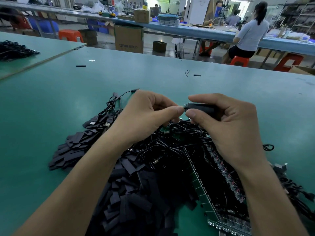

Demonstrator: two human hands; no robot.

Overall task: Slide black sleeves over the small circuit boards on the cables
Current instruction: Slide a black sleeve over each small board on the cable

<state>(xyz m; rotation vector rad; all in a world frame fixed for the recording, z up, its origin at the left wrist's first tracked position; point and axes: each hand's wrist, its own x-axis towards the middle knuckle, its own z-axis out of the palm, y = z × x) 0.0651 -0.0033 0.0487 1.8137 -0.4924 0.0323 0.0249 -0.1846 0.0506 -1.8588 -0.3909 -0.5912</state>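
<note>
My right hand [226, 123] holds a black sleeve [202, 107] between thumb and forefinger, level above the pile. My left hand [146, 114] pinches the small end that pokes out of the sleeve's left mouth [185, 106]. The circuit board inside the sleeve is hidden. Below both hands lies a tangle of black cables [170, 147] with small green boards [164, 129] among them. A heap of loose flat black sleeves [129, 184] spreads under my left forearm.
Panels of green circuit boards [209, 176] lie under my right forearm on the green table [51, 103]. Cables with USB plugs [107, 124] lie left of the pile. Two stray sleeves [80, 66] rest farther back. A person sits on a stool [239, 60] at the far bench.
</note>
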